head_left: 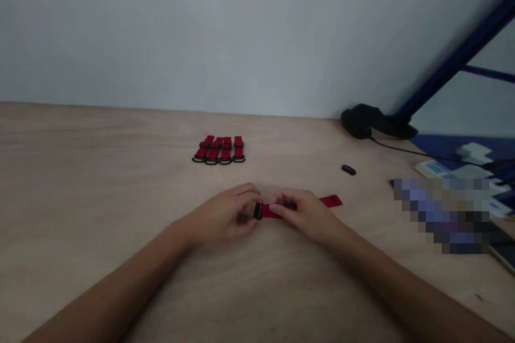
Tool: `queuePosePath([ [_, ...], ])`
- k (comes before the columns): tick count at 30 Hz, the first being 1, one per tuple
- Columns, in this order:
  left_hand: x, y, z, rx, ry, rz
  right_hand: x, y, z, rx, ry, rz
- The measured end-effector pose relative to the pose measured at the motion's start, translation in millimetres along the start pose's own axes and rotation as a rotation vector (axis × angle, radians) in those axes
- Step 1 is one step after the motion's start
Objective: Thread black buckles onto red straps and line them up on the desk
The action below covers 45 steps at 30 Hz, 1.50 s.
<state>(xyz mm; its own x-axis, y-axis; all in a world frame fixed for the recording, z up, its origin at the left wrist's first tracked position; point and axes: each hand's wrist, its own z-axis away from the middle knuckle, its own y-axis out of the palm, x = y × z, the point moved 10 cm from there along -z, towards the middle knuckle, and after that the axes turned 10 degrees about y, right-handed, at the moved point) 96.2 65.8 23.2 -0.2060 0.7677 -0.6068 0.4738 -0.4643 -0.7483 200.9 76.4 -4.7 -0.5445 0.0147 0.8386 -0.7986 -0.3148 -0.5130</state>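
Note:
In front of me a short red webbing strap (271, 210) runs from left to right, its far end showing beyond my right hand. A black plastic buckle (258, 211) sits at the strap's left end. My left hand (227, 213) closes its fingertips around that buckle. With thumb and fingers, my right hand (303, 213) pinches the red strap a little to the right of the buckle. Part of the strap is hidden under the right hand. How the webbing passes through the buckle is too small to tell.
Several red straps with black rings (219, 150) lie side by side farther back. A loose black ring (348, 170) rests to the right. Behind it are a black device (374, 120) with a cable, papers (434, 169) and a blurred-out item (446, 214). A pale wall (201, 37) borders the wooden table (100, 171).

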Motion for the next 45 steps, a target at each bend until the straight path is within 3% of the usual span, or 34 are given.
queuePosePath([
  [9,3.8,-4.0,1.4,-0.058,-0.029,-0.003,1.6,-4.6,1.4,-0.012,0.027,-0.041],
  [21,-5.8,-4.3,-1.4,-0.069,0.024,0.02,-2.7,3.4,0.4,0.097,0.071,-0.213],
  [30,-9.7,-3.9,-2.7,-0.098,0.078,0.064,-0.4,5.2,-0.3,0.098,0.038,-0.189],
  [38,-7.6,-10.8,-1.7,-0.152,0.069,-0.012,-5.4,5.9,-1.3,0.08,0.043,-0.471],
  [42,-3.8,-10.4,-2.6,-0.166,0.05,0.031,3.2,5.2,2.3,0.045,-0.045,-0.35],
  [45,6.9,-11.7,-1.5,-0.223,-0.052,0.122,6.4,5.7,4.0,-0.007,-0.078,-0.152],
])
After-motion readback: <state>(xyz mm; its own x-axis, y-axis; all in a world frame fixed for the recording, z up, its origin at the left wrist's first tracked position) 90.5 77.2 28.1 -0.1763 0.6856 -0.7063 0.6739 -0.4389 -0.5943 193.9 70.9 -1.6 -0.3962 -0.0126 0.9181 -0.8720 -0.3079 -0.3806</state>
